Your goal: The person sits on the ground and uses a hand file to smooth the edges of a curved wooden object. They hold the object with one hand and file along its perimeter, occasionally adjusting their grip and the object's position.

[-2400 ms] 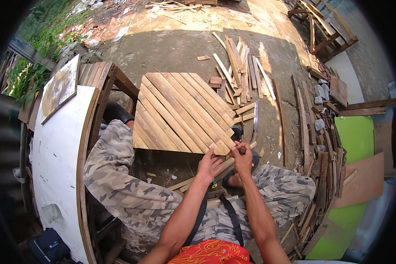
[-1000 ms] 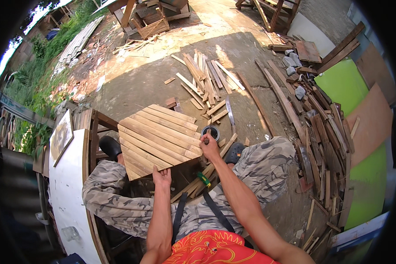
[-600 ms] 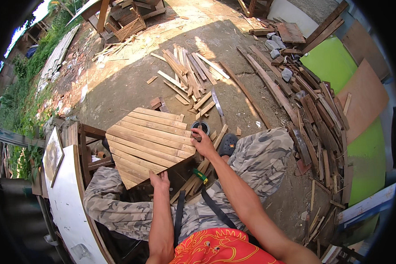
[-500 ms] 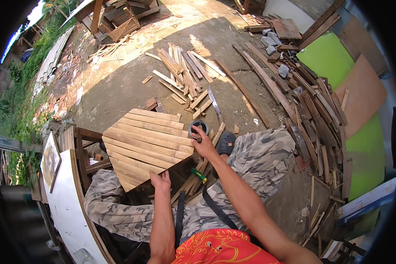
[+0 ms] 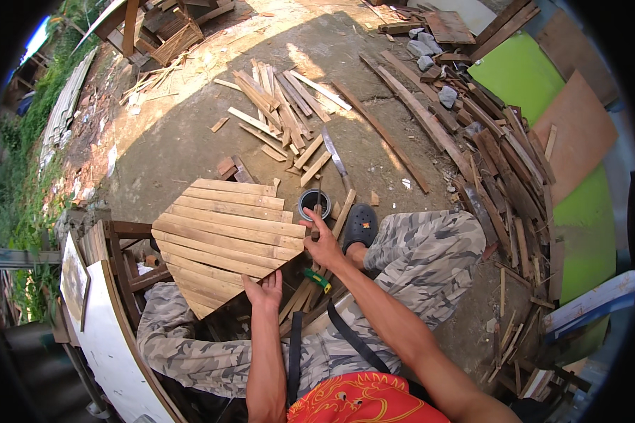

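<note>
A many-sided panel of pale wooden slats (image 5: pixel 226 236) lies tilted above my left leg. At its lower right edge, my left hand (image 5: pixel 264 287) grips it, with the thumb near the rim and fingers partly beneath. My right hand (image 5: pixel 322 243) is closed round a brown-handled tool with a thin dark shaft (image 5: pixel 318 204), beside the panel's right corner. The tool's exact kind is not clear. Just beyond that hand stands a round dark container (image 5: pixel 305 206), the shaft crossing over it. A green and yellow object (image 5: pixel 318 280) rests on wood strips below the right hand.
A long-bladed knife (image 5: pixel 336 158) lies beyond the container, near a heap of loose wood strips (image 5: pixel 271 102). Piled timber (image 5: pixel 501 169) and stones (image 5: pixel 447 96) line the right. A white board (image 5: pixel 116 338) stands at the left, beside a wooden frame (image 5: pixel 130 229).
The tool in my right hand has swung so that its shaft points away from me. My left hand has shifted slightly right along the panel's edge. The whole view has moved a little.
</note>
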Demonstrator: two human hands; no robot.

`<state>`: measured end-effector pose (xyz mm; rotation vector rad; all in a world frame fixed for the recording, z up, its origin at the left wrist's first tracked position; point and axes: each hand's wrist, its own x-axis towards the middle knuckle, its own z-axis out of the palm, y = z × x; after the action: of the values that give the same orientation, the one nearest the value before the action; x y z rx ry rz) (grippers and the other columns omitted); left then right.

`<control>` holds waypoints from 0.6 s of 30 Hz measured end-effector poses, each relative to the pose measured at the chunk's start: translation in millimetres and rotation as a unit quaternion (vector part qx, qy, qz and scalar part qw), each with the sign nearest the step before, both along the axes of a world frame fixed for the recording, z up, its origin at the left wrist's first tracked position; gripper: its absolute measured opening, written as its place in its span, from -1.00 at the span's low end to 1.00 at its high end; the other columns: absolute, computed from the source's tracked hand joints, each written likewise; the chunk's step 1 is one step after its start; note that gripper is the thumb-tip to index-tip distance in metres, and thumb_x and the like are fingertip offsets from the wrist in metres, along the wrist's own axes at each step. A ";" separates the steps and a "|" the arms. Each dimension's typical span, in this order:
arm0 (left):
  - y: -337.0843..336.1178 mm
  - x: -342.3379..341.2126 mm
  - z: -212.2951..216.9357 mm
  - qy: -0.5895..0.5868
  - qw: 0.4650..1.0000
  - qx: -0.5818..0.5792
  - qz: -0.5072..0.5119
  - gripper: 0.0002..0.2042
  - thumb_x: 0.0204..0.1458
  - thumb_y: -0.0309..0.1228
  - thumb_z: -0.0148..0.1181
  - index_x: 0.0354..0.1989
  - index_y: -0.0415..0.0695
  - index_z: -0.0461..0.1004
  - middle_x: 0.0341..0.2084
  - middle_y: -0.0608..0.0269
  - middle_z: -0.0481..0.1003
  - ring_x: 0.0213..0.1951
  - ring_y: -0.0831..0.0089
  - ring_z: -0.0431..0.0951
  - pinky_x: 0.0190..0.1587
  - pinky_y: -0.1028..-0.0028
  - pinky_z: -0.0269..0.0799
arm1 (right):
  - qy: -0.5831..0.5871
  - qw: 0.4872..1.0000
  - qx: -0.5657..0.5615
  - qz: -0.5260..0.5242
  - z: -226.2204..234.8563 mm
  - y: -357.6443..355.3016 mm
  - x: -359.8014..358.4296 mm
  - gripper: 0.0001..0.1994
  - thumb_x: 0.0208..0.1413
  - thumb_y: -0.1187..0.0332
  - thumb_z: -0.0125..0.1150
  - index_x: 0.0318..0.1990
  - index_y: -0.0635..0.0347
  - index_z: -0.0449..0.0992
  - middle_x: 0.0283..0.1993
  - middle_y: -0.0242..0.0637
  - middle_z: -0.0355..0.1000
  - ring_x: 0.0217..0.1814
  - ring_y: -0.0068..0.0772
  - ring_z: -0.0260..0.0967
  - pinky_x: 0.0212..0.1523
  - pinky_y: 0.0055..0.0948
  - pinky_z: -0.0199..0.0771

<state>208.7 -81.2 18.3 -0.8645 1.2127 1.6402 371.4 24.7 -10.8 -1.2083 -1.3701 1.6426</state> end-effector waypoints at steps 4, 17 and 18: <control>2.1 34.3 48.1 -0.081 0.974 -0.093 -0.188 -0.18 0.29 0.12 0.07 0.50 -0.21 -0.04 0.42 -0.08 0.06 0.46 0.10 0.10 0.42 -0.06 0.17 | -0.041 0.999 0.001 0.006 1.6 4.9 -3.0 -0.24 0.10 0.61 0.09 0.51 -0.09 0.17 0.35 -0.08 0.43 0.09 -0.37 0.53 0.02 -0.43 0.50; 188.8 -53.4 37.7 0.784 0.217 -0.014 -0.581 -0.43 0.29 0.09 0.07 0.10 -0.23 0.53 -0.08 -0.10 0.63 -0.02 0.00 0.60 0.24 0.10 0.30 | -0.047 0.996 -0.069 0.031 8.0 7.6 -2.8 -0.26 0.08 0.56 0.08 0.48 -0.13 0.22 0.26 -0.04 0.50 0.17 -0.11 0.54 0.16 -0.28 0.47; 207.3 -58.6 38.7 0.751 0.182 -0.025 -0.634 -0.39 0.30 0.14 0.02 0.05 -0.25 0.57 -0.14 -0.09 0.65 -0.04 0.02 0.62 0.24 0.11 0.28 | -0.051 0.997 -0.041 0.028 7.9 8.1 -2.5 -0.25 0.09 0.58 0.08 0.49 -0.11 0.21 0.25 -0.07 0.49 -0.01 -0.29 0.47 0.01 -0.37 0.45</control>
<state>150.1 126.1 57.1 2.1379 1.9304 0.2548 368.9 32.8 -2.9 -1.3294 -1.4222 1.7114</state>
